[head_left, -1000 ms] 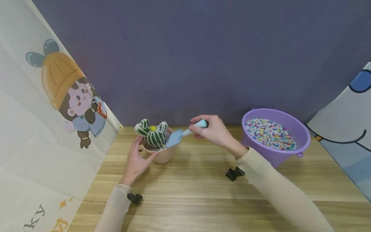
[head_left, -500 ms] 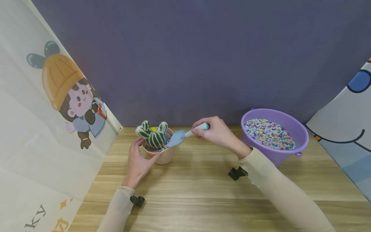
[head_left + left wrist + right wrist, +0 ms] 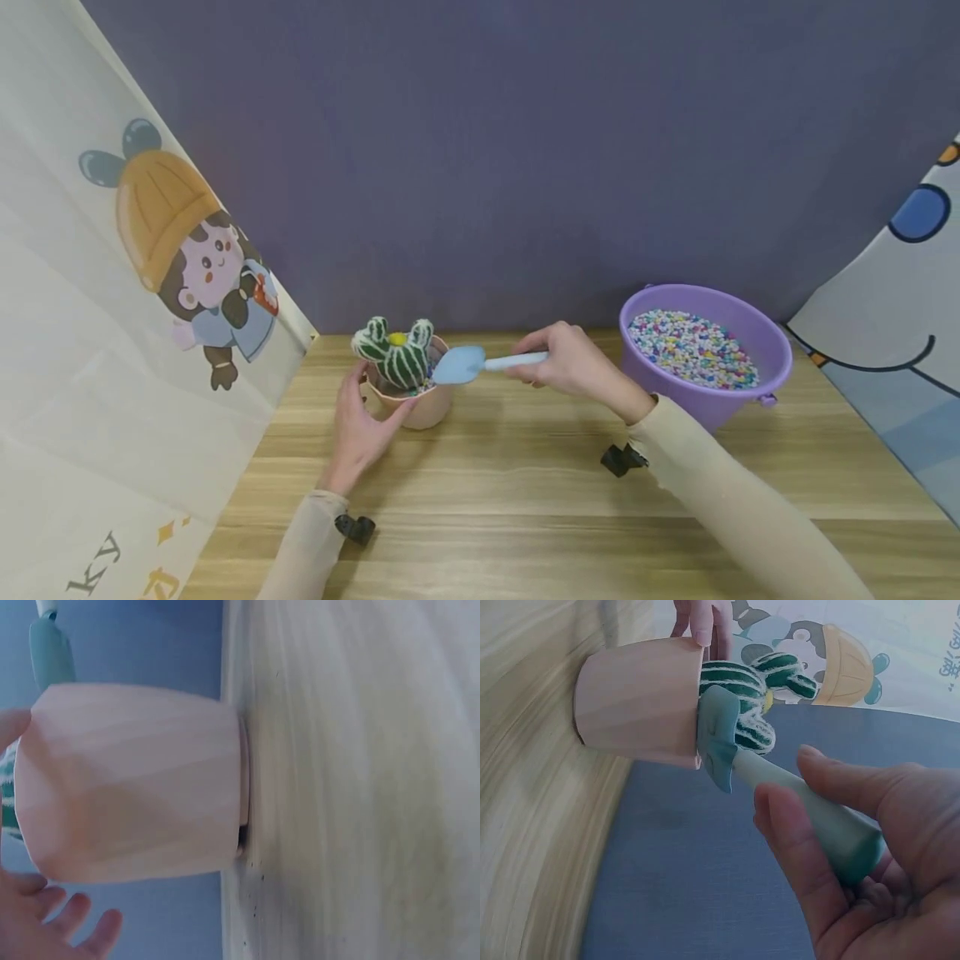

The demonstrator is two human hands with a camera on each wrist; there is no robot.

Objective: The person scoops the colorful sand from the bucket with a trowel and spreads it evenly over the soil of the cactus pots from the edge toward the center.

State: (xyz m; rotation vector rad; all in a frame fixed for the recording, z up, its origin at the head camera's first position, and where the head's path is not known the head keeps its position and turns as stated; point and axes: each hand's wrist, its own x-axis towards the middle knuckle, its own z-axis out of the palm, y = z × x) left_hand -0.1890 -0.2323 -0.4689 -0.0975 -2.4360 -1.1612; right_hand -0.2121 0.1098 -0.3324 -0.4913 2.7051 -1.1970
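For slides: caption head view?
Left hand grips a round pink pot holding striped green cactus; right hand holds a light blue trowel beside the cactus.

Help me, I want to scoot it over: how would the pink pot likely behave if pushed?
The pink pot is probably stiff, as the left hand grips it without a visible dent. Pushed up high, it might tip, since it narrows toward the bottom. If it tipped, the loose beads beside the cactus could spill.

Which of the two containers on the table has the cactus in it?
The pink pot, whose rim the left hand grips; a green cactus rises from it, while the purple bucket shows only multicoloured beads.
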